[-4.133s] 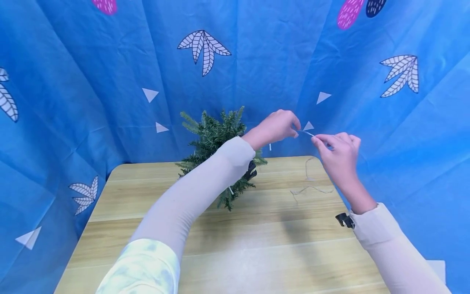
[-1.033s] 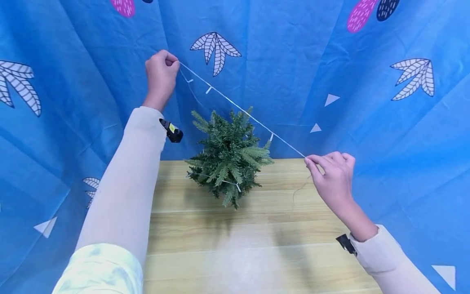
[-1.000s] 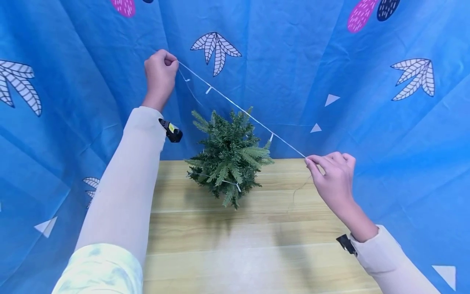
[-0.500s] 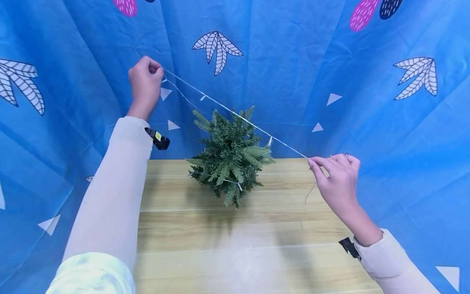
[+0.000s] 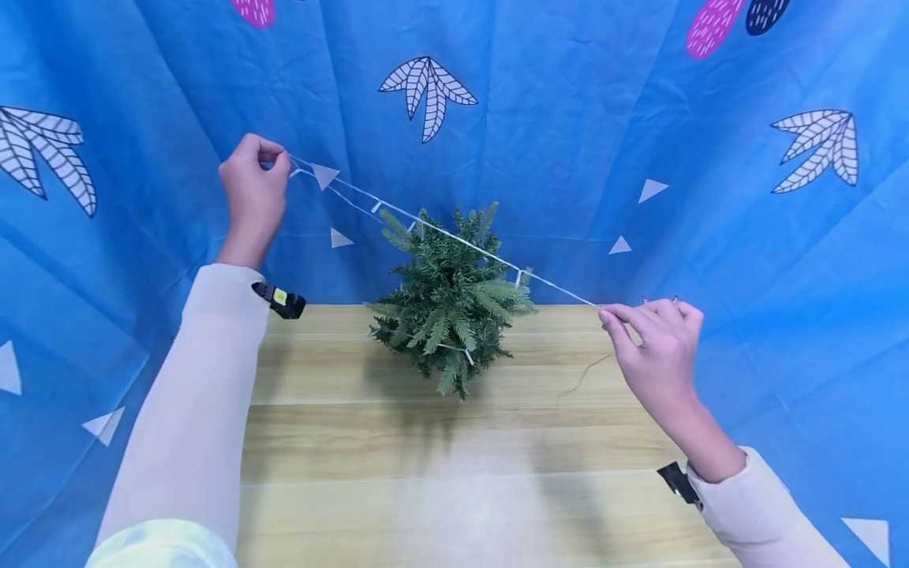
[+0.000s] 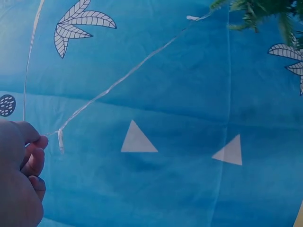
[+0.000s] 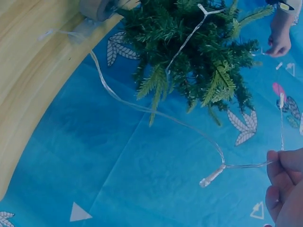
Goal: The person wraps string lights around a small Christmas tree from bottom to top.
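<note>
A string of fairy lights point(image 5: 519, 276), thin clear wire with small white bulbs, stretches slantwise across the top of a small green artificial Christmas tree point(image 5: 450, 308). Its upper left end is pinched between thumb and forefinger of my left hand point(image 5: 252, 193), left of the tree. In the left wrist view, another stretch of wire point(image 6: 109, 90) runs from that hand back towards the branches. My right hand point(image 5: 656, 343), lower and right of the tree, pinches the string too. From it, in the right wrist view, slack wire point(image 7: 161, 113) hangs down to the table.
The tree stands near the back edge of a wooden table point(image 5: 319, 442). Behind it hangs a blue patterned curtain point(image 5: 554, 142). In the right wrist view, a grey-brown rounded object point(image 7: 97, 7) and a small clear piece point(image 7: 85, 29) sit by the table edge.
My left hand has swung from right of the tree to its left, drawing the string across. During the last second it moved lower and farther left. My right hand keeps its pinch, nearly still.
</note>
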Motion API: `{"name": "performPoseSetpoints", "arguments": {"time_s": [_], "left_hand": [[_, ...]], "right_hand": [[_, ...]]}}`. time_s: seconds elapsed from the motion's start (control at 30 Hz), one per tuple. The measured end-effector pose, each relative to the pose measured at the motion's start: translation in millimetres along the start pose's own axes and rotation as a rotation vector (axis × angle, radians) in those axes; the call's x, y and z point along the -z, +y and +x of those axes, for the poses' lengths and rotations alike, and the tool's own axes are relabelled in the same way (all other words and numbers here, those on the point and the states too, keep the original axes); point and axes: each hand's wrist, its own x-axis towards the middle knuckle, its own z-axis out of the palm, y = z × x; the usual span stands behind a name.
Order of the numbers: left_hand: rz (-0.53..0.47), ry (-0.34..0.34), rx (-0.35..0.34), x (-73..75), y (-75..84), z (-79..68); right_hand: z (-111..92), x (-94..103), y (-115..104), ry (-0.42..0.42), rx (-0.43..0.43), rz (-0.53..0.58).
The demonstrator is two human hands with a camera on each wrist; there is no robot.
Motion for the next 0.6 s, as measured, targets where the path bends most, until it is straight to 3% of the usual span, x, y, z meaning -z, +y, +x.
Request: {"name": "performPoseSetpoints", "arguments": {"time_s": [0.13,0.3,0.6], "left_hand": [[-0.016,0.049,-0.013,5.9,-12.3,-11.9],[-0.066,0.124,-0.040,13.8,-29.0,-33.7],[-0.128,0.161,-0.030,26.9,-59.8,-83.2]], "right_hand": [[-0.1,1.6,-0.7,-0.002,0.006,0.006],[-3.1,-0.7,0.5,0.071,0.030,0.039],[-10.3,-1.7,2.7,0.180,0.049,0.071]]}}
